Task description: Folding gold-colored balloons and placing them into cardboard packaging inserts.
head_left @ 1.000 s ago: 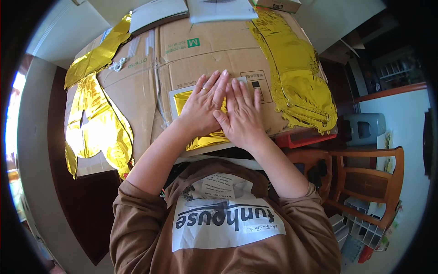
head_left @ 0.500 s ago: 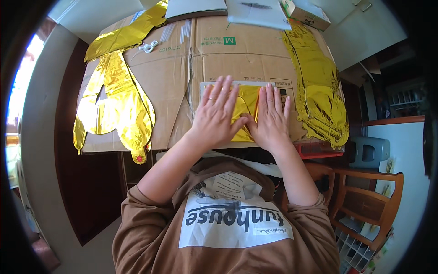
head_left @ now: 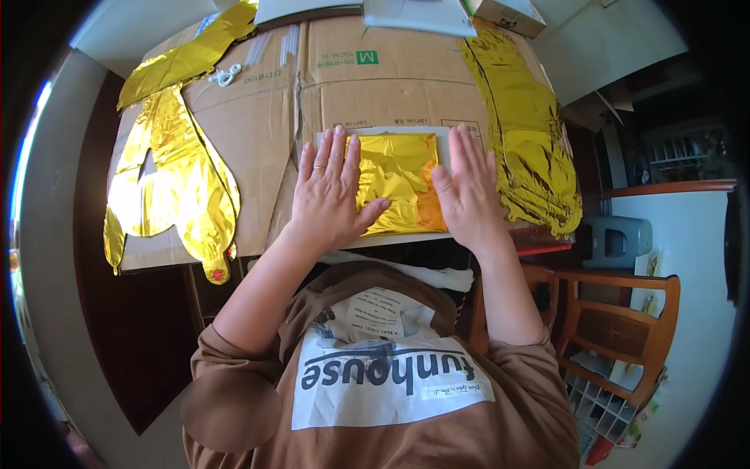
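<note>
A gold foil balloon folded into a flat, nearly square packet lies on a white sheet at the near edge of the cardboard. My left hand rests palm down over the packet's left side, fingers stretched up and thumb pointing inward across the foil. Along the right edge stands my right hand, tilted a little, its fingers straight and its thumb apart. Neither hand grasps anything. Whether the right palm touches the foil cannot be made out.
Unfolded gold foil balloons lie flat at left and right. White ribbon rolls and clear straws sit at the back left, with a white booklet and a box behind. A wooden chair stands at right.
My hands have moved apart, from nearly meeting thumbs over the foil to its left and right sides. More of the packet shows between them. The whole view has shifted slightly.
</note>
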Tool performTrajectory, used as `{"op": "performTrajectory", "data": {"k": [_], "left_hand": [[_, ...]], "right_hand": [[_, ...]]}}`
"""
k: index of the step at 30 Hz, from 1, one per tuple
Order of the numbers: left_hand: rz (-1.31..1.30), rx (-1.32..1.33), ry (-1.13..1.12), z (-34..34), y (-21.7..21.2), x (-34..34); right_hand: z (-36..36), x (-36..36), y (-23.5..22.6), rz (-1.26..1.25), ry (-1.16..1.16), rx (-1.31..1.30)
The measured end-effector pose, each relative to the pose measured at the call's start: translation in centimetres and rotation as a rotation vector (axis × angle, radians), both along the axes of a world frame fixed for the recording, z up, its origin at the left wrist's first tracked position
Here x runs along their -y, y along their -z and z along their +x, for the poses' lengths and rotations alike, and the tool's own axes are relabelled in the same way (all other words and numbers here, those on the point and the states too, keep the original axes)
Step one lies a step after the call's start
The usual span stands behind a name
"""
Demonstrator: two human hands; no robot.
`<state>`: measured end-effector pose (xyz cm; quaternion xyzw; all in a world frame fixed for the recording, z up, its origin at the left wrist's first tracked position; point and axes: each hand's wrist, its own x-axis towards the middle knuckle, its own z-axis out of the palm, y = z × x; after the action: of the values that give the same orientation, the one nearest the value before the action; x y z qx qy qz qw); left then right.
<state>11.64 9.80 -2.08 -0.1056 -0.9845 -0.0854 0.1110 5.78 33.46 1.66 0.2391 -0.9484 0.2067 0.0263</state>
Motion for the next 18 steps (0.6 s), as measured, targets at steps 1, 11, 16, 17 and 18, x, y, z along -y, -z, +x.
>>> {"op": "performTrajectory", "data": {"k": [1,11,16,17,18], "left_hand": [[0.002,0.038,-0.018,-0.1,-0.3,-0.2],[-0.006,0.025,0.001,-0.3,-0.1,-0.1],[0.009,0.031,-0.039,0.1,-0.5,0.0],[0.011,0.028,-0.051,0.3,-0.8,0.2],[-0.007,0.061,-0.049,0.5,-1.1,0.7]], "right_hand": [[0.2,0.5,-1.7,-0.08,-0.018,0.0],[-0.3,3.2,3.6,0.192,-0.053,-0.073],[-0.3,2.9,3.6,0.195,-0.068,-0.09],[-0.2,3.0,3.5,0.204,-0.067,-0.097],[-0.2,3.1,3.4,0.214,-0.066,-0.103]]}}
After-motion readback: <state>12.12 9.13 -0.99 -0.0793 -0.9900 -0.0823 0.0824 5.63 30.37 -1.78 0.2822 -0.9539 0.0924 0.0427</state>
